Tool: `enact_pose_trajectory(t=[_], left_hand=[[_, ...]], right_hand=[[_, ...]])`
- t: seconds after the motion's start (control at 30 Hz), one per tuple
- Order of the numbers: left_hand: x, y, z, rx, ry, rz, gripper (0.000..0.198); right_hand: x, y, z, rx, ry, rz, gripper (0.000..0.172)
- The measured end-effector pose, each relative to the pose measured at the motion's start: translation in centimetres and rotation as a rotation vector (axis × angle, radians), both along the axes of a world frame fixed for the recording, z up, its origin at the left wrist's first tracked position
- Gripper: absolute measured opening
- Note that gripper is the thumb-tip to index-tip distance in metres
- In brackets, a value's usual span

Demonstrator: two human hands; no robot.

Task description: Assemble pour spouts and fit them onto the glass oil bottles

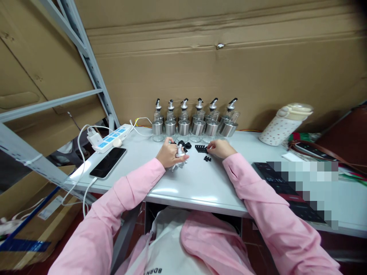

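My left hand (167,154) is closed around a silver pourer cap (180,150), held just above the table. Below that hand lie more silver pieces (178,165), partly hidden by it. Black ring-like stoppers (187,145) sit just behind the cap. My right hand (221,148) pinches at the right end of a row of small black parts (200,148); its fingertips cover the part they grip. A few loose black parts (207,158) lie in front of the row.
Two rows of glass-and-steel oil bottles (197,128) line the back, the rear ones with pourers. At left are a phone (108,163) and a power strip (113,139) with cables. A dotted flask (282,124) and a dark timer device (286,191) are at right.
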State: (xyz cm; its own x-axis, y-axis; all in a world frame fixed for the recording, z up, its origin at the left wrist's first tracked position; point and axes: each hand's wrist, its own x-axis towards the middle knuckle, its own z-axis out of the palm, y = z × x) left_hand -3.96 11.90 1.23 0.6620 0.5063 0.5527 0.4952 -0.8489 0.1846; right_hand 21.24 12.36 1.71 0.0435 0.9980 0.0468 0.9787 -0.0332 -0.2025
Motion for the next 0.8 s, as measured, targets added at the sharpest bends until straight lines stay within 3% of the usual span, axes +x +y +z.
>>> enact_pose_trajectory(t=[0.4,0.8], left_hand=[[-0.03,-0.07,0.11,-0.009,0.04,0.026,0.059],[0.0,-0.04,0.06,-0.001,0.037,0.011,0.059]], right_hand=[[-0.17,0.03,-0.03,-0.003,0.017,-0.02,0.017],[-0.23,0.29,0.13,0.011,0.128,0.018,0.03]])
